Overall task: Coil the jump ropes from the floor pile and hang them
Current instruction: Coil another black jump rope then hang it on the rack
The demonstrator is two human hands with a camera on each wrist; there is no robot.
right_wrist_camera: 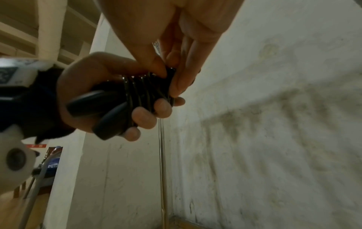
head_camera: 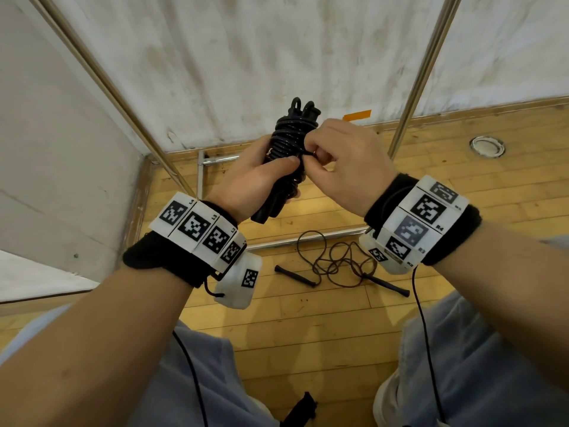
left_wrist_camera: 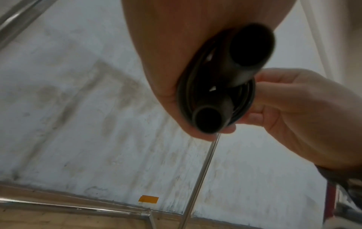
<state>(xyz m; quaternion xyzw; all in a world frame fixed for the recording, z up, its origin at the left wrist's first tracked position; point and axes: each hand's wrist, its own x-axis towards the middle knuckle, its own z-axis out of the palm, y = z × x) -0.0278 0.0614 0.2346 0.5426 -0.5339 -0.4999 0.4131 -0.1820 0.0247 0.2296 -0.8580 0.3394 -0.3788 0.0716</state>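
A black jump rope (head_camera: 288, 143) is wound in tight coils round its two handles, held upright in front of me. My left hand (head_camera: 261, 174) grips the bundle, thumb across the coils, the handle butts (left_wrist_camera: 248, 51) sticking out below the palm. My right hand (head_camera: 335, 152) pinches the cord's end against the coils with thumb and forefinger (right_wrist_camera: 176, 83). A second black jump rope (head_camera: 338, 266) lies loose and tangled on the wooden floor below my hands, its handles (head_camera: 295, 275) spread apart.
A chrome rack frame stands around me: slanted poles (head_camera: 421, 75) left and right, low bars (head_camera: 308, 238) on the floor. A stained white wall (head_camera: 277, 57) is ahead with orange tape (head_camera: 357, 114) near its base. My knees (head_camera: 492, 365) fill the lower view.
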